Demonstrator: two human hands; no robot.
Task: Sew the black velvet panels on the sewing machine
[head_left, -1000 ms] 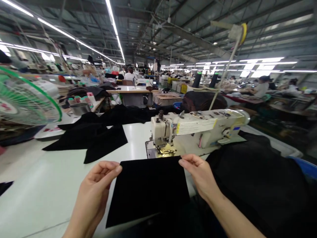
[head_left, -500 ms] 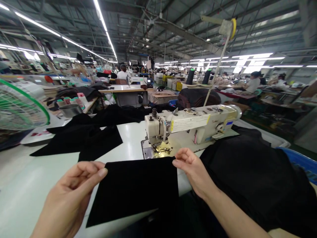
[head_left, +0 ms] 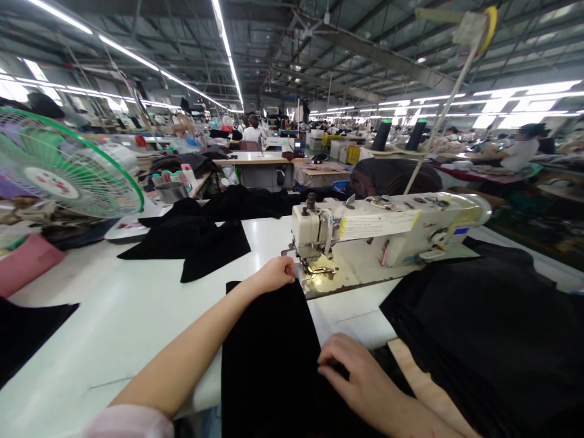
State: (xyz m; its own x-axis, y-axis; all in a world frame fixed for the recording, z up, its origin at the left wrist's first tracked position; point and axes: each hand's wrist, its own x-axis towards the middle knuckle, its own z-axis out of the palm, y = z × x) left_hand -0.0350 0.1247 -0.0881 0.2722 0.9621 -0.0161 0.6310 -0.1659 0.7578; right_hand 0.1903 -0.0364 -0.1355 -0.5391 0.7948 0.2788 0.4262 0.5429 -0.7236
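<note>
A black fabric piece [head_left: 269, 353] lies on the white table [head_left: 137, 316], running from the table's near edge up to the white sewing machine [head_left: 383, 234]. My left hand [head_left: 276, 274] is closed on the far end of the fabric, just left of the presser foot [head_left: 319, 267]. Nearer to me, my right hand [head_left: 353, 374] rests on the fabric's right edge with its fingers curled onto the cloth.
More black fabric pieces [head_left: 191, 240] lie at the back left and a large black heap [head_left: 479, 328] at the right. A green fan [head_left: 59, 164] stands at the left, a pink object [head_left: 27, 261] below it. Other workers sit at tables farther back.
The fabric, held up by two corners before, now lies on the table. My left hand has reached forward to the presser foot; my right hand has dropped back toward me.
</note>
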